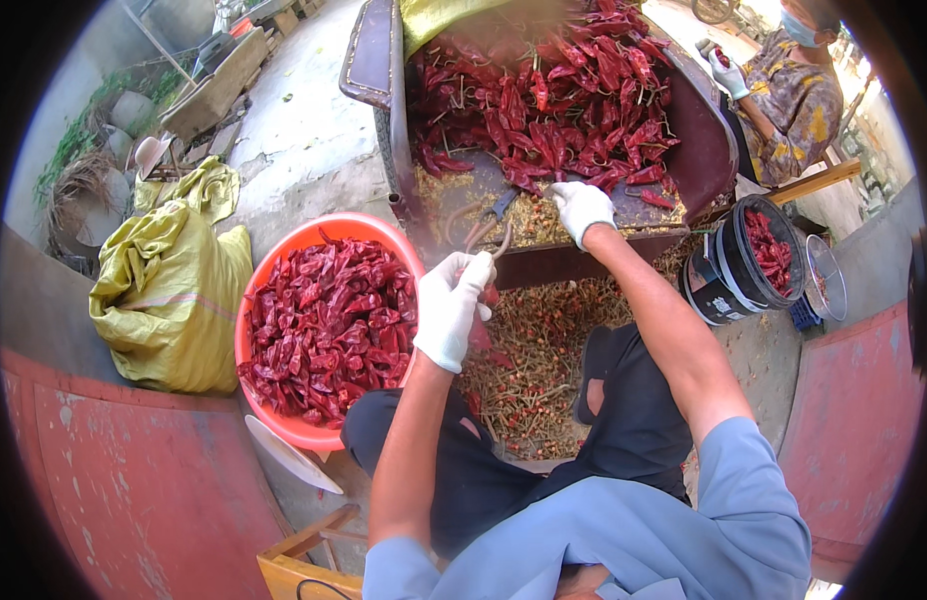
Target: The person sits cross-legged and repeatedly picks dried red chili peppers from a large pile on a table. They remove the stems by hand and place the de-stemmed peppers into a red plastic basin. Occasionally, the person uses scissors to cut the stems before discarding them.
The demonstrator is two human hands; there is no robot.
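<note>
My left hand [452, 304], in a white knit glove, is curled in front of the cart's near edge. A blurred dried red chili pepper [491, 295] shows at its fingers. Just beyond its fingertips, a cutting tool [498, 207] with curved handles, apparently scissors, is at the cart bed. My right hand [586, 211], also gloved, reaches to the near edge of a heap of dried red chili peppers [561, 112]; its fingertips are partly hidden. The peppers lie in a dark metal cart [700, 142], with pale seeds and scraps on its bed.
An orange-red basin [247, 307] full of peppers stands left, beside a yellow woven sack [171, 307]. Stems cover the ground [538, 367] between my feet. At right are a black bucket [722, 281] of peppers, a wire-rimmed container [827, 277] and a masked, gloved person [790, 105].
</note>
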